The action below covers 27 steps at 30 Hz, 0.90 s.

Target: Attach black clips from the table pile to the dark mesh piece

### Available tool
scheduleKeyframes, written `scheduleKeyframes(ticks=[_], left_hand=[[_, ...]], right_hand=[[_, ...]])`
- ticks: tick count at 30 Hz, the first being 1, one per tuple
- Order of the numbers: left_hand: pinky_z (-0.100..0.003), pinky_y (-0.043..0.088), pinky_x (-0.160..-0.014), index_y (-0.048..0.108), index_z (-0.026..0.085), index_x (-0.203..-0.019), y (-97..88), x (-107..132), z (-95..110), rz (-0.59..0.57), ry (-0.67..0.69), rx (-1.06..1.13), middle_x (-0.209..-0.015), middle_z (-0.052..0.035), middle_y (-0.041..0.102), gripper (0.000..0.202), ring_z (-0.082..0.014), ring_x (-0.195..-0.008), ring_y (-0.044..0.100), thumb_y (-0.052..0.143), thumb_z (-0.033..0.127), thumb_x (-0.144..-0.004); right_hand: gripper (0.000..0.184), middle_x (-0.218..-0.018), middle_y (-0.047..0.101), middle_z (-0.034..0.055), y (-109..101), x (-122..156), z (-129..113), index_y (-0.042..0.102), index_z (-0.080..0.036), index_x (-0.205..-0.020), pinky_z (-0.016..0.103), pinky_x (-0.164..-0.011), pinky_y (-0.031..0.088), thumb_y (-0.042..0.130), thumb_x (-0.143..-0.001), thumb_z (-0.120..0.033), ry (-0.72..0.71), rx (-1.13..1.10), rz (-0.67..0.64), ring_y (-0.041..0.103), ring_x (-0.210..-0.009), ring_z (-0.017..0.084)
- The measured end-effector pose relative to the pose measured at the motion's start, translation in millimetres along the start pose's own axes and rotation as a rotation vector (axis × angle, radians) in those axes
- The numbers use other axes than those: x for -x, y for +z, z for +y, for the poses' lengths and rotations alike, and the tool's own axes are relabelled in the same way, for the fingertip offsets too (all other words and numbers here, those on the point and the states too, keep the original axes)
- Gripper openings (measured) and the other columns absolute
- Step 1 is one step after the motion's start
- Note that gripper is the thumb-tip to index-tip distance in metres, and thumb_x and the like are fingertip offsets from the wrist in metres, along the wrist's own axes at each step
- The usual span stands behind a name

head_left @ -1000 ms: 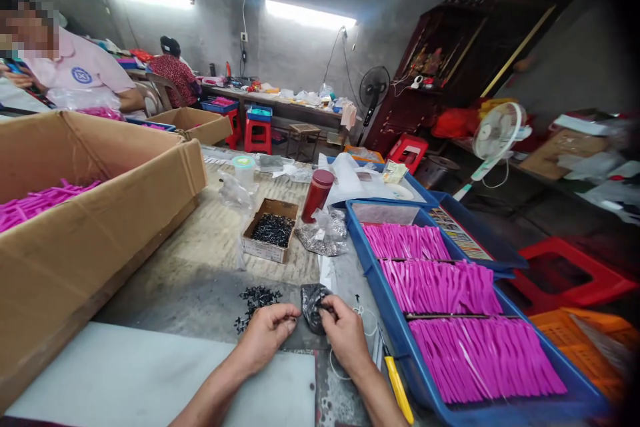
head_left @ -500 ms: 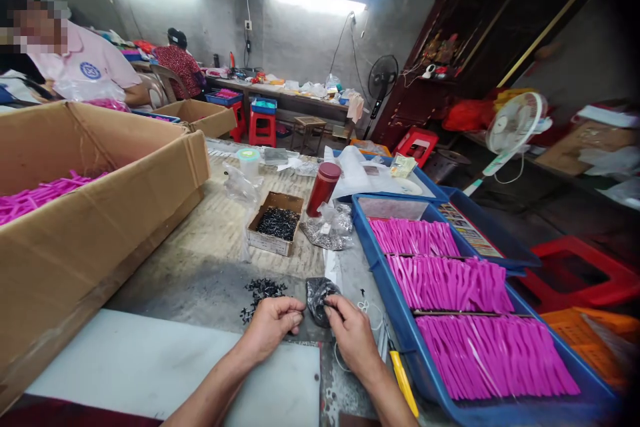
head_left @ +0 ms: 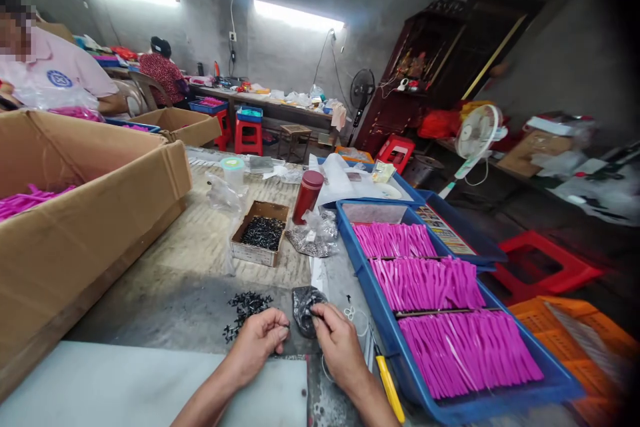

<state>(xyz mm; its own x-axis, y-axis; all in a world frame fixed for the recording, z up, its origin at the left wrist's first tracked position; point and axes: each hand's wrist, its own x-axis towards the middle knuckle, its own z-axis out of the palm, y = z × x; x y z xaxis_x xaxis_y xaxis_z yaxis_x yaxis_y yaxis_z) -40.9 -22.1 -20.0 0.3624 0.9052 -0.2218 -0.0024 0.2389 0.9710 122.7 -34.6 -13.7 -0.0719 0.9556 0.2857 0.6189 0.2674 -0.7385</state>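
My left hand (head_left: 261, 340) is closed in a pinch beside a loose heap of small black parts (head_left: 245, 307); whatever its fingertips hold is too small to make out. At the right edge of a black plastic bag (head_left: 303, 300), my right hand (head_left: 340, 345) has thumb and forefinger pressed together, partly covering the bag. I cannot tell whether those fingers grip the bag or a small part. A shallow cardboard box (head_left: 255, 255) of similar black pieces stands farther back.
A blue tray (head_left: 367, 287) with rows of magenta strips (head_left: 465, 347) flanks my right hand. A yellow-handled tool (head_left: 390, 388) lies alongside it. To the left stands a large carton (head_left: 95, 233). A dark red canister (head_left: 307, 197) stands behind. A person (head_left: 60, 67) sits at far left.
The whole scene has shifted left in view as the camera turned right. Both hands keep nearly the same places and pinched shapes by the bag and the heap.
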Motion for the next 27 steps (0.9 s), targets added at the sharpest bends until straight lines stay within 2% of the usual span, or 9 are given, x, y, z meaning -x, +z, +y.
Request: scheduleKeyframes(ticks=[11, 16, 27], left_hand=[[-0.018, 0.028, -0.047, 0.043, 0.015, -0.062, -1.6, 2, -2, -0.042, 0.069, -0.093, -0.049, 0.0063, 0.040, 0.020, -0.0074, -0.046, 0.037, 0.048, 0.033, -0.070], [-0.018, 0.028, -0.047, 0.043, 0.014, -0.062, 0.2, 4, 3, -0.050, 0.066, -0.133, -0.050, 0.0061, 0.038, 0.017, -0.0072, -0.047, 0.036, 0.046, 0.029, -0.071], [-0.018, 0.030, -0.048, 0.044, 0.016, -0.067, 1.4, 6, 0, -0.009, 0.100, -0.222, -0.052, 0.0056, 0.040, 0.009, -0.0081, -0.048, 0.040, 0.044, 0.023, -0.072]], right_hand=[[0.021, -0.069, 0.059, 0.0019, -1, 2, -6, 0.059, -0.018, -0.077, 0.021, -0.060, 0.041, 0.041, -0.070, -0.010, 0.035, -0.088, -0.008, 0.054, -0.066, 0.014], [0.017, -0.069, 0.059, 0.0010, 0, 6, -3, 0.056, -0.017, -0.080, 0.020, -0.059, 0.041, 0.042, -0.072, -0.014, 0.107, -0.138, -0.055, 0.054, -0.064, 0.014], [0.015, -0.065, 0.054, 0.0000, 3, 11, -4, 0.053, -0.017, -0.084, 0.020, -0.055, 0.040, 0.043, -0.073, -0.019, 0.152, -0.265, -0.131, 0.051, -0.060, 0.013]])
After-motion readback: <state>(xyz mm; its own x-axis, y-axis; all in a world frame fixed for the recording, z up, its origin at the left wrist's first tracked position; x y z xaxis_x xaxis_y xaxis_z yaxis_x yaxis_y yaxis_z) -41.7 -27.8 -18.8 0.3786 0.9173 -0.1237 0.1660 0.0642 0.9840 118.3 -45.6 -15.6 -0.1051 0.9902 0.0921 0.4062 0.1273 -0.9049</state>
